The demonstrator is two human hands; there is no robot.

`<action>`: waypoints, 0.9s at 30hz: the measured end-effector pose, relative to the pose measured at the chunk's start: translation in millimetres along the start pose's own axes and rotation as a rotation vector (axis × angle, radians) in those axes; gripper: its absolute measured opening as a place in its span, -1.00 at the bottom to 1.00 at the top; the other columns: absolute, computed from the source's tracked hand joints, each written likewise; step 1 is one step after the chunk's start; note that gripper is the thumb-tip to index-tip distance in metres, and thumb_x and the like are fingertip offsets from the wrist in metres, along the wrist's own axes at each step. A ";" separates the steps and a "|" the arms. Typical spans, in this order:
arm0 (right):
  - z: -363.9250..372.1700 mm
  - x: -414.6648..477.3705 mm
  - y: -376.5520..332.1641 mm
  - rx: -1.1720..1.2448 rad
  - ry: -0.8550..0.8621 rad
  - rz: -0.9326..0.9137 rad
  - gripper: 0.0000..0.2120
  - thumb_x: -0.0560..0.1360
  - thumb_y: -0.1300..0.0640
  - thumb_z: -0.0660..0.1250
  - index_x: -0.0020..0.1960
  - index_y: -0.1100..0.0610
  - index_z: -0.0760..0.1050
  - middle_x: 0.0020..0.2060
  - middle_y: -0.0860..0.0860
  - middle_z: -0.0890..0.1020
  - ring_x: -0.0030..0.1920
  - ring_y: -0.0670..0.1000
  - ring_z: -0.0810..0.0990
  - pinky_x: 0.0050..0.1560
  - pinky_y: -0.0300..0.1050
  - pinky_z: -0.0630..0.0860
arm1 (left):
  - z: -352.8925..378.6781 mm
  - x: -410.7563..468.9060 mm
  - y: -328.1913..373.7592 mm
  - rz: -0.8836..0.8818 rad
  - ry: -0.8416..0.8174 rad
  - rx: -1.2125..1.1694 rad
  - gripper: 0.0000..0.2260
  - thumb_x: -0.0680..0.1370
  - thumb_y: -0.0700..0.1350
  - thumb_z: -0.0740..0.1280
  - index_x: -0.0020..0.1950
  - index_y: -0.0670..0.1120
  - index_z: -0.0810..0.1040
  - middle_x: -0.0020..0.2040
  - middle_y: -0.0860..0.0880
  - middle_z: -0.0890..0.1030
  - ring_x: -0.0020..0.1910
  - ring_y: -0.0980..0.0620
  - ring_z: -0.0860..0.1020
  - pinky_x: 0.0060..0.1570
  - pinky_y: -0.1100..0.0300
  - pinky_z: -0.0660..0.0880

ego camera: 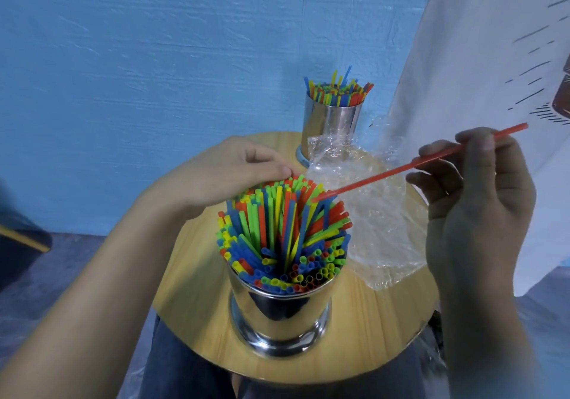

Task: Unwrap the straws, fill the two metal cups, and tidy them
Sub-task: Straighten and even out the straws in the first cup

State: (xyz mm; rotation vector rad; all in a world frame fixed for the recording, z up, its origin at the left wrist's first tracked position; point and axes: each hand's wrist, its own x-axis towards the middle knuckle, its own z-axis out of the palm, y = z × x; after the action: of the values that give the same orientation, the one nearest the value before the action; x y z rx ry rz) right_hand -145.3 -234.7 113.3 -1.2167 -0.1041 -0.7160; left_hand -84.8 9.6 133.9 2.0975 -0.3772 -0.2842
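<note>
The near metal cup stands on the round wooden table, packed with colourful straws. My left hand rests against the far left side of that straw bundle, fingers bent over the tips. My right hand pinches a single red straw near its upper end; the straw's lower tip touches the top of the bundle. A second metal cup full of straws stands at the table's far edge.
Crumpled clear plastic wrap lies on the table's right side between the two cups. A white printed cloth hangs at the right. A blue wall is behind the table, and my lap lies below its near edge.
</note>
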 end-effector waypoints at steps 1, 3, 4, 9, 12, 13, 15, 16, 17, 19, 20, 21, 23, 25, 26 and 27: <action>0.0 -1.3 -0.6 -0.038 -0.013 -0.016 -0.82 0.74 0.13 0.13 0.02 0.15 0.44 -0.23 0.01 0.69 -0.16 0.06 0.67 -0.15 -0.10 0.60 | -0.6 1.4 0.6 0.000 -0.002 0.016 -0.85 0.62 -0.01 0.37 0.04 0.09 0.75 -0.01 0.15 0.75 -0.02 0.20 0.70 0.14 0.13 0.57; 0.3 -3.6 0.0 -0.133 -0.054 -0.060 -0.83 0.74 0.14 0.13 0.04 0.15 0.45 -0.24 0.01 0.68 -0.17 0.08 0.67 -0.17 -0.08 0.60 | -0.9 3.3 2.0 0.007 -0.012 0.036 -0.85 0.61 0.01 0.39 0.03 0.04 0.75 -0.01 0.15 0.75 -0.03 0.22 0.69 0.12 0.16 0.57; 0.7 -4.5 0.6 -0.181 -0.089 -0.080 -0.83 0.74 0.16 0.14 0.03 0.14 0.46 -0.24 0.01 0.68 -0.17 0.08 0.68 -0.18 -0.08 0.61 | -1.0 4.1 2.6 0.009 -0.016 0.044 -0.85 0.60 0.01 0.40 0.02 0.02 0.76 -0.03 0.14 0.75 -0.04 0.22 0.69 0.11 0.17 0.57; 5.6 -10.6 5.7 -0.371 -0.356 -0.079 -0.86 0.68 0.20 0.25 0.04 0.04 0.56 -0.17 0.02 0.70 -0.14 0.07 0.71 -0.13 -0.04 0.65 | -2.6 7.1 3.0 0.027 -0.013 0.094 -0.84 0.57 0.03 0.44 -0.05 -0.01 0.76 -0.09 0.09 0.75 -0.07 0.15 0.71 0.08 0.19 0.57; 8.8 -16.2 12.4 -0.440 -0.425 -0.068 -0.83 0.62 0.16 0.38 0.16 -0.04 0.55 -0.17 -0.01 0.69 -0.10 0.07 0.70 -0.06 0.03 0.66 | -3.2 7.7 2.6 0.070 0.039 0.077 -0.84 0.54 0.04 0.45 -0.06 -0.01 0.75 -0.10 0.04 0.75 -0.09 0.15 0.69 0.02 0.22 0.57; 10.3 -18.1 13.8 -0.448 -0.433 -0.074 -0.75 0.59 0.15 0.42 0.22 -0.07 0.51 -0.19 -0.02 0.68 -0.11 0.06 0.70 -0.03 0.01 0.65 | -3.3 8.0 2.4 0.097 0.075 0.065 -0.83 0.53 0.05 0.45 -0.06 -0.02 0.75 -0.10 0.01 0.74 -0.12 0.15 0.68 -0.02 0.22 0.57; 11.5 -19.7 16.5 -0.473 -0.433 -0.094 -0.64 0.56 0.15 0.45 0.26 -0.11 0.42 -0.21 -0.07 0.69 -0.11 0.02 0.71 -0.02 -0.11 0.63 | -3.9 9.1 2.0 0.175 0.175 0.023 -0.84 0.55 0.03 0.44 -0.05 -0.04 0.73 -0.08 -0.06 0.73 -0.16 0.12 0.63 -0.08 0.17 0.56; 11.3 -19.8 17.6 -0.495 -0.436 -0.107 -0.64 0.56 0.14 0.46 0.24 -0.11 0.42 -0.20 -0.12 0.69 -0.11 -0.01 0.71 -0.02 -0.17 0.62 | -3.9 9.4 2.7 0.227 0.234 -0.018 -0.87 0.58 -0.02 0.43 -0.05 -0.05 0.71 -0.08 -0.07 0.72 -0.17 0.11 0.62 -0.10 0.16 0.56; 11.4 -19.5 18.8 -0.527 -0.448 -0.120 -0.70 0.56 0.13 0.45 0.20 -0.12 0.46 -0.18 -0.16 0.69 -0.09 -0.04 0.70 -0.03 -0.19 0.62 | -4.1 9.4 3.6 0.286 0.297 -0.068 -0.90 0.61 -0.07 0.42 -0.06 -0.04 0.69 -0.10 -0.06 0.72 -0.18 0.10 0.62 -0.12 0.16 0.56; 10.2 -18.4 22.3 -0.608 -0.508 -0.146 -0.85 0.60 0.06 0.40 0.08 -0.18 0.55 -0.12 -0.23 0.69 -0.02 -0.07 0.69 -0.04 -0.17 0.63 | -4.6 9.2 6.9 0.405 0.428 -0.191 -0.89 0.63 -0.13 0.38 -0.07 -0.02 0.65 -0.16 0.01 0.71 -0.20 0.10 0.60 -0.17 0.15 0.57; 9.9 -18.2 23.4 -0.638 -0.543 -0.157 -0.88 0.62 0.03 0.37 0.03 -0.21 0.57 -0.09 -0.25 0.68 0.01 -0.09 0.68 -0.05 -0.20 0.61 | -5.3 8.7 9.2 0.456 0.493 -0.258 -0.88 0.63 -0.14 0.35 -0.07 -0.01 0.63 -0.18 0.06 0.69 -0.21 0.09 0.60 -0.20 0.15 0.57; 10.0 -18.1 24.1 -0.652 -0.569 -0.167 -0.88 0.63 0.02 0.36 0.01 -0.22 0.59 -0.07 -0.26 0.68 0.03 -0.10 0.67 -0.05 -0.26 0.59 | -6.2 7.6 12.3 0.496 0.558 -0.318 -0.88 0.64 -0.16 0.33 -0.07 -0.01 0.61 -0.19 0.09 0.69 -0.22 0.08 0.60 -0.23 0.15 0.57; 11.1 -18.2 24.0 -0.644 -0.603 -0.153 -0.89 0.62 0.03 0.37 0.01 -0.18 0.63 -0.05 -0.24 0.68 0.06 -0.12 0.65 -0.05 -0.35 0.55 | -8.9 5.3 17.1 0.533 0.678 -0.418 -0.87 0.67 -0.15 0.30 -0.05 -0.02 0.58 -0.20 0.09 0.67 -0.24 0.07 0.60 -0.27 0.17 0.54; 11.2 -17.7 24.0 -0.627 -0.620 -0.140 -0.88 0.60 0.05 0.38 0.01 -0.16 0.64 -0.02 -0.23 0.67 0.08 -0.13 0.64 -0.05 -0.38 0.54 | -11.6 3.7 18.5 0.526 0.771 -0.516 -0.88 0.69 -0.12 0.29 -0.02 -0.02 0.57 -0.18 0.09 0.66 -0.24 0.05 0.61 -0.27 0.18 0.52; 11.2 -17.2 23.5 -0.624 -0.622 -0.140 -0.87 0.59 0.06 0.38 0.01 -0.18 0.63 -0.02 -0.23 0.67 0.09 -0.13 0.63 -0.05 -0.37 0.55 | -12.8 3.4 17.9 0.516 0.808 -0.569 -0.89 0.69 -0.10 0.28 0.00 -0.02 0.56 -0.16 0.08 0.66 -0.23 0.05 0.61 -0.26 0.18 0.51; 11.4 -16.9 23.2 -0.625 -0.622 -0.140 -0.84 0.58 0.07 0.39 0.00 -0.22 0.61 -0.02 -0.23 0.66 0.08 -0.12 0.63 -0.06 -0.37 0.55 | -13.8 3.2 16.9 0.507 0.841 -0.621 -0.89 0.70 -0.08 0.28 0.01 -0.02 0.56 -0.14 0.08 0.66 -0.21 0.04 0.61 -0.24 0.18 0.51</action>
State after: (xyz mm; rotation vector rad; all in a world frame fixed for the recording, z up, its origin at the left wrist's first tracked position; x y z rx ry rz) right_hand -142.3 -213.4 91.1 -2.0234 -0.5126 -0.4751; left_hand -79.6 10.7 155.3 1.2889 -0.2451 0.6855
